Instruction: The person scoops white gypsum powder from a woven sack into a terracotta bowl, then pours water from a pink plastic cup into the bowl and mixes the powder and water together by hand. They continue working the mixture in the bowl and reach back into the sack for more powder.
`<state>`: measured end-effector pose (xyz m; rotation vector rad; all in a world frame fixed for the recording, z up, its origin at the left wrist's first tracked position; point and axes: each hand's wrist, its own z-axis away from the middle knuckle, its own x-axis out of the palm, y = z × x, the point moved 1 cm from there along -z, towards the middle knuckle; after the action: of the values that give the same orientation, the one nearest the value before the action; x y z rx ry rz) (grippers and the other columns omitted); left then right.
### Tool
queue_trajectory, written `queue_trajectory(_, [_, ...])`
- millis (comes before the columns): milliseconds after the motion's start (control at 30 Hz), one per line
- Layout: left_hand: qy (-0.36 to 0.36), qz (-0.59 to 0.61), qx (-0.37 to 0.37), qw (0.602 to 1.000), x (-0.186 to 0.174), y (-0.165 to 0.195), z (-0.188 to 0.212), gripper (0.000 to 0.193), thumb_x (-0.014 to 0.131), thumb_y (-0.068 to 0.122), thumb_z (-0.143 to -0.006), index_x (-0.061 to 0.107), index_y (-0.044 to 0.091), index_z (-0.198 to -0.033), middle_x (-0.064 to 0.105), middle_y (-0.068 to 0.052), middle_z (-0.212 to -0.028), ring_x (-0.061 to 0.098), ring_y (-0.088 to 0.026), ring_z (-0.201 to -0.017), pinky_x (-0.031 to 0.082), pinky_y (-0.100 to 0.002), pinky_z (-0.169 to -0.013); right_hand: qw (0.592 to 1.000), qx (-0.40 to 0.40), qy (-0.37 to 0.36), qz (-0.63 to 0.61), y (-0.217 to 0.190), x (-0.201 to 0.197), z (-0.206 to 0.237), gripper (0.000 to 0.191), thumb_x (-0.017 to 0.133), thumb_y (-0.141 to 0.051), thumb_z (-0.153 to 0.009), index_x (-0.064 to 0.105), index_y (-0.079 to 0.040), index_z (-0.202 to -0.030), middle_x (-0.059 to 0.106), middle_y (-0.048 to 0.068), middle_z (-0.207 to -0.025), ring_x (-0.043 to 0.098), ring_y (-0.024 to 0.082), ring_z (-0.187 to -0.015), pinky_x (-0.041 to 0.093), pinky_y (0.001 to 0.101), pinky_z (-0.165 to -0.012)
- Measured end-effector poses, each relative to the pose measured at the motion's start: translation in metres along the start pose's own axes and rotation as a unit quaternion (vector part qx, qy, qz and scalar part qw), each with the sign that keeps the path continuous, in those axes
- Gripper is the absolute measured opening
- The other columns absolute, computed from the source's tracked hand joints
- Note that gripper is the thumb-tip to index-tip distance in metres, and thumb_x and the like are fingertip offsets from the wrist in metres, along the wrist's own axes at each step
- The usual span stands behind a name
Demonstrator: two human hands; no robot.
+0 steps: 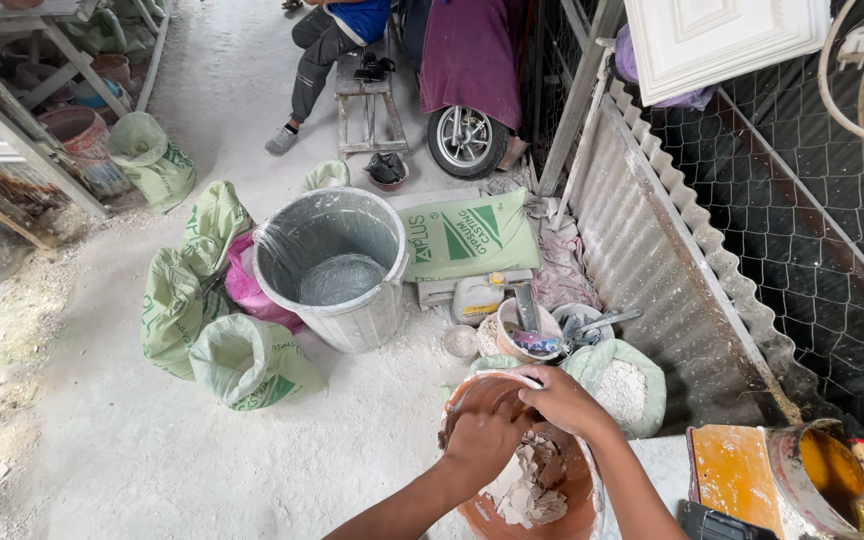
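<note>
Both my hands are inside a brown-orange bowl (572,500) at the bottom centre, which holds broken pieces of dried white plaster (527,490). My left hand (482,440) is curled with its fingers bent down against the bowl's inner wall. My right hand (562,400) lies over the far rim of the bowl, fingers closed and pressed near the left hand. What the fingers grip is hidden; they seem to be on the crust stuck to the bowl.
A large grey bin (337,270) with water stands ahead, green sacks (242,360) around it. An open sack of white powder (627,385), small tubs with tools (527,335), a tin of yellow liquid with a brush (832,470), corrugated sheet (652,260). A seated person (327,50) far back.
</note>
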<state>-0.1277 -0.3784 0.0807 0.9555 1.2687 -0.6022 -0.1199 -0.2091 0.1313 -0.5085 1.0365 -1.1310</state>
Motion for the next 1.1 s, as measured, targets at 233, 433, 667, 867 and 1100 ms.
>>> queue_trajectory(233, [-0.16,0.077,-0.111,0.978,0.02,-0.011,0.003,0.031,0.055,0.01,-0.098,0.063,-0.003,-0.126,0.07,-0.026,-0.116,0.074,-0.036,-0.098,0.061,-0.048,-0.075,0.996,-0.034,0.011,0.083,0.008,0.001,-0.006,0.045,0.067,-0.016,-0.089,0.065,-0.008,-0.134,0.074,0.009,-0.123,0.069,0.016,-0.11,0.049,0.0292,-0.099])
queue_trajectory(433, [-0.118,0.064,-0.072,0.988,0.022,0.003,0.017,0.033,0.056,0.008,-0.095,0.064,0.002,-0.126,0.075,-0.022,-0.105,0.075,-0.036,-0.091,0.059,-0.047,-0.069,0.999,-0.039,-0.007,0.037,0.015,0.0,-0.019,0.045,0.067,-0.014,-0.089,0.067,-0.007,-0.134,0.076,0.01,-0.121,0.068,0.017,-0.109,0.049,0.0293,-0.098])
queue_trajectory(667, [-0.021,-0.004,-0.03,0.999,0.017,-0.002,0.002,0.037,0.058,0.011,-0.096,0.06,0.005,-0.133,0.065,-0.023,-0.116,0.071,-0.038,-0.097,0.061,-0.044,-0.062,0.998,-0.034,-0.018,0.059,0.011,0.005,-0.021,0.045,0.066,-0.017,-0.089,0.067,-0.008,-0.133,0.078,0.01,-0.115,0.069,0.016,-0.102,0.052,0.0308,-0.094])
queue_trajectory(867, [-0.158,0.103,-0.114,0.975,0.045,-0.016,0.001,0.035,0.061,0.014,-0.094,0.062,-0.003,-0.125,0.065,-0.027,-0.122,0.068,-0.039,-0.107,0.058,-0.047,-0.082,0.998,-0.019,0.019,0.056,0.016,-0.001,-0.019,0.046,0.067,-0.02,-0.091,0.065,-0.009,-0.136,0.077,0.011,-0.115,0.069,0.018,-0.103,0.051,0.0308,-0.096])
queue_trajectory(1100, [-0.062,0.102,-0.111,0.987,0.033,0.006,-0.013,0.032,0.062,0.008,-0.089,0.064,0.002,-0.121,0.072,-0.024,-0.108,0.073,-0.037,-0.098,0.06,-0.046,-0.074,0.998,-0.04,0.033,0.041,0.015,-0.005,-0.013,0.046,0.068,-0.021,-0.09,0.067,-0.008,-0.134,0.079,0.01,-0.107,0.07,0.018,-0.098,0.053,0.0316,-0.091])
